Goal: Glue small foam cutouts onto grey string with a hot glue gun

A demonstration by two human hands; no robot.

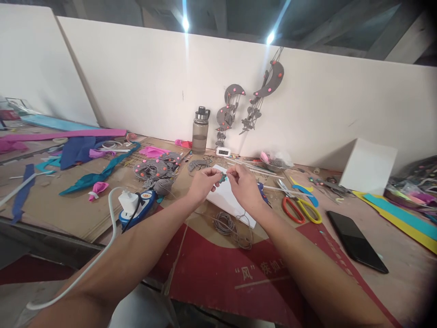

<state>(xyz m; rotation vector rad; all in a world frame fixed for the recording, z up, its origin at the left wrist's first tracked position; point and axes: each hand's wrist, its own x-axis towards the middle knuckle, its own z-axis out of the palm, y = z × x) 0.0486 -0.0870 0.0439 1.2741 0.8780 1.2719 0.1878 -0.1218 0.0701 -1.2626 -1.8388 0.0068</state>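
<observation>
Both hands meet over a white sheet (218, 197) in the middle of the table. My left hand (204, 184) pinches a small dark green piece (222, 178) with a light blue spot on it. Close against it, my right hand (243, 186) has its thumb and fingertips pressed together at the piece's right side; what they grip, perhaps thin cord, is too small to make out. Below the hands a coil of grey-brown cord (224, 223) lies partly on the sheet, with a loose loop running up toward my right wrist.
Red and yellow scissors (300, 207) and a black phone (357, 241) lie at right. A blue power strip (138, 207) with a white cable is at left, near grey dotted felt shapes (155, 169). A bottle (200, 132) stands behind; grey moon hangings (271, 82) hang on the white board.
</observation>
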